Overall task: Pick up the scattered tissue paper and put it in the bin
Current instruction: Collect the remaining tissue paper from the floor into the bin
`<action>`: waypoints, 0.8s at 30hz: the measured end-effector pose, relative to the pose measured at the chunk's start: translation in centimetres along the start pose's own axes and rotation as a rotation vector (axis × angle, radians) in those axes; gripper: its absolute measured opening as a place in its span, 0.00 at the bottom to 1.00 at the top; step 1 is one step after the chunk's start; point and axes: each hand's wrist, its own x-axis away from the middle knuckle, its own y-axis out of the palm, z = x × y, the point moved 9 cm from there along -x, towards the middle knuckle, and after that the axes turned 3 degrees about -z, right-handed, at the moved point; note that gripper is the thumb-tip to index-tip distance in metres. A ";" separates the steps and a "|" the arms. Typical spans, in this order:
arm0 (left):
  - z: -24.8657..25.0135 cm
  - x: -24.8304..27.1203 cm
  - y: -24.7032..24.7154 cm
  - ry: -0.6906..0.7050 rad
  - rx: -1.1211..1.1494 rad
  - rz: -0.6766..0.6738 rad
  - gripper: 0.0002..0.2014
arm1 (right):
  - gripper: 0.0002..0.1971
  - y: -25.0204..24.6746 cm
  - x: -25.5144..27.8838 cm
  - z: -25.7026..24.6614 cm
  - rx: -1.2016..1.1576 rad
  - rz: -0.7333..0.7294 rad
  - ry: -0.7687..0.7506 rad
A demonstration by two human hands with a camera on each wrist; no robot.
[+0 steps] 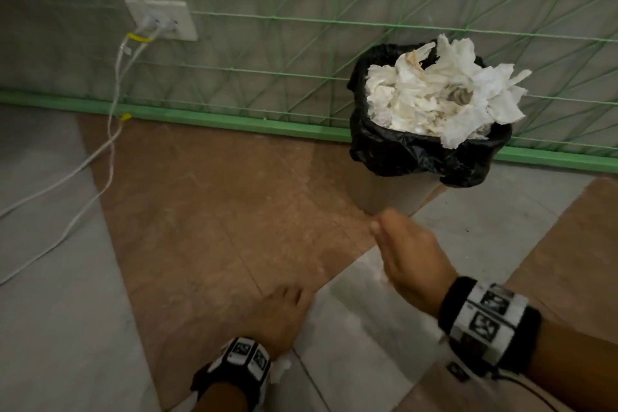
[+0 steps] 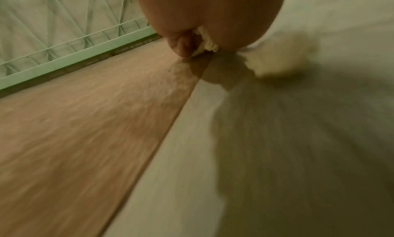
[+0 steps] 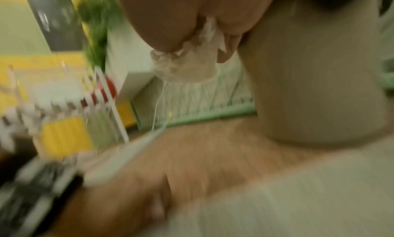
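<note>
- A bin (image 1: 398, 191) lined with a black bag (image 1: 418, 154) stands on the floor against a wall strung with green cord netting (image 1: 301, 53). Crumpled white tissue paper (image 1: 441, 97) is heaped above its rim, with one piece hanging over the near edge.
- The right hand (image 1: 413, 256) is in front of the bin and below its rim. The right wrist view shows its fingers (image 3: 226, 55) curled round a wad of tissue (image 3: 187, 67).
- The left hand (image 1: 279, 314) is further from the bin, low over the floor tiles (image 1: 200, 211). The left wrist view shows its fingers (image 2: 183, 45) pinching a scrap of tissue (image 2: 208, 40). Another blurred clump of tissue (image 2: 279, 58) lies on the floor just beside it.
- To the left of the bin, white cables (image 1: 110, 130) trail from a wall socket (image 1: 164, 18) across the floor.
- Risk: the bin looks overfull, so added tissue may slide off the heap or knock the overhanging piece back to the floor unless it is pressed down.
- Risk: the light wads could slip from a loose hold on the way up.
</note>
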 end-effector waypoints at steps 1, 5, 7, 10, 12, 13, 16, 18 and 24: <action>0.0 -0.6 -1.9 -0.047 0.077 0.057 0.21 | 0.13 -3.4 -1.5 -1.3 -0.030 0.140 -0.015; -1.9 -3.0 -13.2 -0.277 0.529 0.452 0.20 | 0.16 -16.4 -6.8 -2.1 -0.054 0.586 0.027; -2.0 -3.7 -20.5 -0.223 0.786 0.689 0.13 | 0.18 -21.6 -8.9 -0.7 -0.062 0.721 0.045; -0.9 -4.2 -31.7 -0.050 0.996 0.920 0.05 | 0.17 -24.7 -11.3 2.7 -0.055 0.735 0.175; -0.5 -5.3 -37.2 0.005 1.137 0.956 0.02 | 0.24 -23.1 -12.9 5.2 -0.101 0.498 0.300; -0.3 -5.8 -39.6 0.029 1.192 0.962 0.05 | 0.27 -21.7 -13.3 5.9 -0.134 0.346 0.346; 1.6 -8.6 -42.2 0.080 1.048 0.834 0.13 | 0.25 -19.5 -12.9 6.2 -0.195 0.107 0.342; 3.3 -10.9 -40.6 0.122 0.852 0.669 0.14 | 0.20 -21.0 -12.3 6.0 -0.308 0.213 0.273; 2.1 -11.7 -37.8 0.168 0.842 0.682 0.16 | 0.11 -26.3 -8.4 11.3 -0.583 0.641 0.400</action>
